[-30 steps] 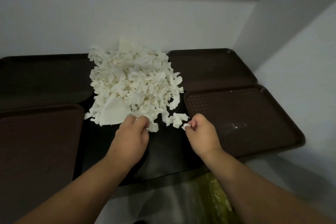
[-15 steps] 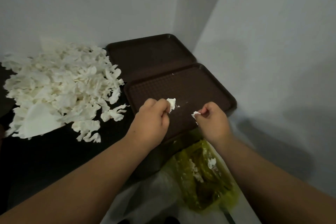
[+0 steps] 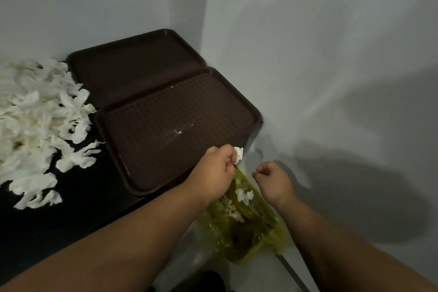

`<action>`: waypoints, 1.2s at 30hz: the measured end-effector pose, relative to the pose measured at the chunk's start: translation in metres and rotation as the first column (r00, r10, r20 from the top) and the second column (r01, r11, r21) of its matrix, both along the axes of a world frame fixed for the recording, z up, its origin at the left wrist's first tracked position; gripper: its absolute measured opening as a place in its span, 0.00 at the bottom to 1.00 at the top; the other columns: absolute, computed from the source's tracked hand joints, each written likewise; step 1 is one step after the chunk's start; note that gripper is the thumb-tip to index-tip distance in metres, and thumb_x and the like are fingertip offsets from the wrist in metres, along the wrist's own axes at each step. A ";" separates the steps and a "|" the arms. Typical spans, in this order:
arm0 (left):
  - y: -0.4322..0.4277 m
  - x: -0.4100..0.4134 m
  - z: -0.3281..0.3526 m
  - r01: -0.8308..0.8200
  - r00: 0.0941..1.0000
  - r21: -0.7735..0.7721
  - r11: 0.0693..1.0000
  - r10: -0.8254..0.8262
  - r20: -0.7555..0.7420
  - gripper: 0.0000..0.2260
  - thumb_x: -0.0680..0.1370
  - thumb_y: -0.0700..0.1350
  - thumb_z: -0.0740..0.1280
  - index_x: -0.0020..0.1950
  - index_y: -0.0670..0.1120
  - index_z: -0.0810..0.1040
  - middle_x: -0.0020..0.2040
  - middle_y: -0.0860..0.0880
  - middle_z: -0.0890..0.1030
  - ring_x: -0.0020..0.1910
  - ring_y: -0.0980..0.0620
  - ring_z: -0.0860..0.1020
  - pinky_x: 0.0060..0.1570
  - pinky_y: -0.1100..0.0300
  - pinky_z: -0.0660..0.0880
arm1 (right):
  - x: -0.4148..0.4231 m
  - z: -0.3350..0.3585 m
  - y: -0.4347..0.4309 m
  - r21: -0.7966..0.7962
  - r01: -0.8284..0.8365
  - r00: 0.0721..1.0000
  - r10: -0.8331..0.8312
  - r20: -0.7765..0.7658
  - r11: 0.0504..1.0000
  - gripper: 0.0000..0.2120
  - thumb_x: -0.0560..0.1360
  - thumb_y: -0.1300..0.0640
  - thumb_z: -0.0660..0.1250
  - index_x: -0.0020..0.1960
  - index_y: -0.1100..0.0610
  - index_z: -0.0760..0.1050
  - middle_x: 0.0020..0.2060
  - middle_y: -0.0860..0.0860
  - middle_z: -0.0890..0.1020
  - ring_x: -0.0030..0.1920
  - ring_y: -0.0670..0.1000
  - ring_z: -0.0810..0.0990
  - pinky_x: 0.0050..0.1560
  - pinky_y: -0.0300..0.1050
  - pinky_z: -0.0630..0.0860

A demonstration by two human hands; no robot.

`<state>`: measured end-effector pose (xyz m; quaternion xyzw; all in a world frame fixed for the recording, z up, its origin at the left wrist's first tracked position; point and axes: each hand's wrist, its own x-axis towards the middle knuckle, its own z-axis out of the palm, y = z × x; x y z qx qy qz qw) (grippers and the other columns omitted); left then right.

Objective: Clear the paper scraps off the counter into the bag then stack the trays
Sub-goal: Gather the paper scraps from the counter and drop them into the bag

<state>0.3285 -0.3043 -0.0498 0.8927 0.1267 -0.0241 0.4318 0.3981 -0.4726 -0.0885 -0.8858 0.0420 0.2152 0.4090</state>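
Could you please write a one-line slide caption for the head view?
Left hand holds a paper scrap over the yellow-green bag, right hand alongside, near two brown trays and the scrap pile.

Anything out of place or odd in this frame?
A few white flecks lie on the near tray, apart from the scrap pile on the counter. Otherwise nothing stands out.

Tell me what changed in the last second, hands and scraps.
Both hands moved right from the scrap pile to the yellow-green bag. The left hand took a scrap and holds it over the bag's mouth. The right hand no longer shows its small scrap, apparently dropped in; its fingers are curled. The pile, the near tray and the far tray stayed put, unstacked.
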 end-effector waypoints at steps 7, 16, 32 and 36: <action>-0.018 0.023 -0.012 0.144 0.984 -0.016 0.989 -0.145 -0.101 0.07 0.80 0.41 0.62 0.51 0.53 0.75 0.53 0.49 0.72 0.45 0.53 0.76 0.49 0.53 0.77 | 0.003 0.024 -0.001 0.500 0.197 0.910 0.033 -0.414 0.843 0.17 0.80 0.44 0.66 0.67 0.46 0.73 0.61 0.51 0.79 0.58 0.58 0.81 0.50 0.58 0.83; -0.048 0.049 0.000 0.073 0.983 -0.486 0.871 -0.145 -0.112 0.18 0.79 0.35 0.59 0.60 0.52 0.81 0.56 0.48 0.83 0.55 0.52 0.82 0.58 0.56 0.80 | 0.024 0.031 -0.002 0.713 0.382 0.871 0.028 -0.490 0.588 0.14 0.80 0.58 0.66 0.64 0.62 0.75 0.60 0.63 0.82 0.61 0.60 0.82 0.53 0.52 0.81; -0.012 0.026 -0.014 -0.114 0.968 -0.310 0.944 0.036 -0.248 0.31 0.80 0.45 0.66 0.80 0.56 0.58 0.76 0.49 0.66 0.71 0.53 0.67 0.71 0.50 0.70 | 0.044 -0.010 -0.015 0.143 0.028 0.981 0.000 -0.192 0.989 0.27 0.75 0.60 0.73 0.72 0.51 0.72 0.55 0.50 0.77 0.38 0.44 0.75 0.32 0.35 0.73; 0.000 0.012 -0.020 -0.156 0.963 -0.290 0.944 0.079 -0.259 0.29 0.80 0.44 0.66 0.79 0.55 0.61 0.73 0.50 0.69 0.67 0.54 0.70 0.69 0.52 0.71 | 0.047 -0.033 -0.024 -0.001 0.060 0.978 -0.059 -0.202 0.998 0.22 0.77 0.53 0.71 0.70 0.56 0.74 0.59 0.56 0.79 0.47 0.52 0.77 0.48 0.44 0.75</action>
